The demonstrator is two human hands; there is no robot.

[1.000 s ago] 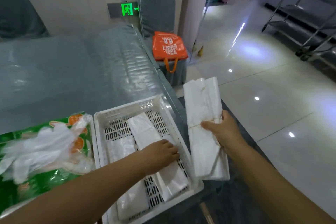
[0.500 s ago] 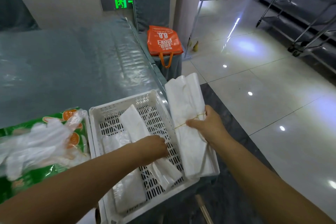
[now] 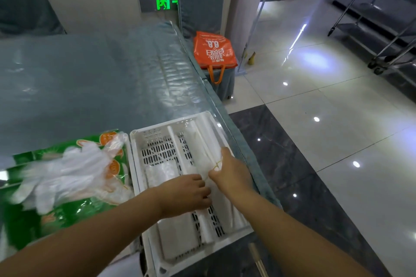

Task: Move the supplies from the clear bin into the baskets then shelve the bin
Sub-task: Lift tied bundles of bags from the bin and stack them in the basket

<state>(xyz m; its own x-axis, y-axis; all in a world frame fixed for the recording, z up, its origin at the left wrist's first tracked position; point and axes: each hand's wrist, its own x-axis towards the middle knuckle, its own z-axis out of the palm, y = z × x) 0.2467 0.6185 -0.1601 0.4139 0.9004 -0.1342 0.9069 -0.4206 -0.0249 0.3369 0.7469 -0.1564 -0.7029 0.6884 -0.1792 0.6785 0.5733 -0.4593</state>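
Right hand [image 3: 231, 175] grip pinching banded white plastic bag bundle [image 3: 202, 148] into white slotted basket [image 3: 157, 135].
Risk: bundle ends beyond the grip may snag the rim.

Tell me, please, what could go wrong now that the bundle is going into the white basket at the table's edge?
The basket overhangs the table at its near corner, so pressing down there might tip it. The bundle held by the right hand lies tight against the right wall; its end could ride over the rim. The left hand presses packs underneath, and a finger might get caught.
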